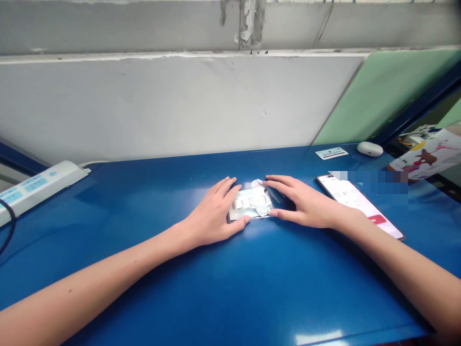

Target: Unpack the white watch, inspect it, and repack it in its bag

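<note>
A small, flat, silvery-white item [251, 203] with a round white astronaut-like figure on it lies on the blue table [230, 288]; it looks like a phone case, though glare blurs its kind. At its left edge rests my left hand [215, 211], fingers stretched and spread, the thumb along the near side. From the right, my right hand [300, 199] reaches to the item's other edge. Its thumb and fingers are apart, with the tips at or touching the edge. Neither hand is closed around the item, and my left fingers hide part of its left side.
To the right lies a lit phone [356, 202] showing a timer, partly behind my forearm. Beyond it are a white card [332, 153] and a white earbud case [370, 149]. A printed bag [428, 151] stands far right. On the left lies a white power strip [43, 185] with a cable.
</note>
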### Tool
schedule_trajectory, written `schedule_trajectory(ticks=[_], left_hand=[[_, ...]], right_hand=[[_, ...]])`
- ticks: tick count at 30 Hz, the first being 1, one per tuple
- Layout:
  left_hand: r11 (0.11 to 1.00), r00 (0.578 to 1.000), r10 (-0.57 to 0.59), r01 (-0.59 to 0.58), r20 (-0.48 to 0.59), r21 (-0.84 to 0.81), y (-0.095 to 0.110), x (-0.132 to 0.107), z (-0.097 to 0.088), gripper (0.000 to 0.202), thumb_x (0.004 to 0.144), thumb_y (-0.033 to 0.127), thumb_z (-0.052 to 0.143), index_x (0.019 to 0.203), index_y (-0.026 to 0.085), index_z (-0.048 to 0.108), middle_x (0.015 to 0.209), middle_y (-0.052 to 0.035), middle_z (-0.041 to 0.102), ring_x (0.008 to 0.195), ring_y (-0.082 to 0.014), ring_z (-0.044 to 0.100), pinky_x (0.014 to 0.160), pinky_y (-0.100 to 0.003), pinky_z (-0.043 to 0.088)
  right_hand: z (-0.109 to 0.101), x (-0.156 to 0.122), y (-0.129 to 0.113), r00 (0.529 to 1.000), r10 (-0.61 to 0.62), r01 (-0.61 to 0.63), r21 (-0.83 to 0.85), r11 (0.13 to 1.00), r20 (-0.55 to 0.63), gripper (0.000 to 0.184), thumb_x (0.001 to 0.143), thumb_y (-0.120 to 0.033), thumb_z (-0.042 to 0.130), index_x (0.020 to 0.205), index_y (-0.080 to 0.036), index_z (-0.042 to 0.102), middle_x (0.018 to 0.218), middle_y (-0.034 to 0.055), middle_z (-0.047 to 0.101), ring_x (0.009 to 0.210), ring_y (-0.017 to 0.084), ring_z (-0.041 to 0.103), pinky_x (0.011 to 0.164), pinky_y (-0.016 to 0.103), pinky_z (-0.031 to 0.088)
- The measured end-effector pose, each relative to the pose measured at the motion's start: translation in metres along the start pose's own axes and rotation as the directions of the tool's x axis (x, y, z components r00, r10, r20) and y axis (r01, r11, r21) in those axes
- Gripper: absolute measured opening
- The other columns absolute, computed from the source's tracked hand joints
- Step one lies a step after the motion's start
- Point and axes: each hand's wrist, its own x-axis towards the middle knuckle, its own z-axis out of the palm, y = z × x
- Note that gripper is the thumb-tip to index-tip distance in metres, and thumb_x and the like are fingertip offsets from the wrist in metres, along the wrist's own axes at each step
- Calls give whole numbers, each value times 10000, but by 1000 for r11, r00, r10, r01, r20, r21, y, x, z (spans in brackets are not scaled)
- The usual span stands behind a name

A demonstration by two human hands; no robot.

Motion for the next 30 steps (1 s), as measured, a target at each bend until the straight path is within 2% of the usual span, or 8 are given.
schedule_trajectory(ticks=[5,8,14,18,21,27,30], left_hand=[[1000,999,22,-22,-24,4,0,1,-1,728,880,531,598,1447,108,427,1543,-223,392,1468,-403,283,1170,-583,298],[1000,1000,19,-19,-24,10,0,1,-1,745,876,540,602,1441,84,436,1533,-233,404,1462,-405,294,1168,-578,305],[999,999,16,-15,-28,37,-1,1,2,770,880,546,594,1443,48,431,1545,-241,384,1472,-382,287,1185,-534,296],[999,999,-25,26,-21,28,0,1,2,787,884,583,575,1462,75,410,1569,-238,344,1479,-381,272,1173,-549,309],[998,999,-42,42,4,44,0,1,1,832,878,604,574,1470,46,400,1573,-250,328,1479,-388,269,1173,-549,310],[997,1000,-1,-1,17,74,-2,1,3,783,936,603,489,1466,34,402,1568,-242,348,1485,-378,257,1185,-537,288],[998,1000,13,-14,23,68,-3,2,4,762,968,605,426,1466,28,402,1560,-239,364,1486,-369,260,1184,-536,288]], right_hand=[[-2,1,0,1000,6,-6,5,1000,7,736,901,-627,537,1470,-168,454,1512,186,465,1392,356,442,1112,520,422],[-2,1,-1,1000,14,-14,8,1000,13,739,902,-631,531,1463,-155,461,1515,183,464,1395,348,439,1118,508,418],[-2,1,-2,999,36,-37,11,999,38,767,903,-645,521,1474,-140,445,1533,178,445,1416,336,409,1142,510,386],[-3,1,-3,998,35,-35,7,999,43,755,913,-639,505,1467,-129,451,1533,185,444,1418,337,408,1139,510,389],[-4,1,-4,998,34,-34,2,999,50,735,927,-630,484,1463,-129,456,1533,182,447,1424,335,403,1143,505,385],[-5,0,-4,998,17,-15,-31,999,64,737,957,-611,437,1491,-104,420,1554,193,415,1428,335,395,1151,513,367],[-5,-1,-2,998,-36,39,-60,997,57,815,908,-631,524,1522,-115,374,1570,206,383,1435,363,375,1136,536,376]])
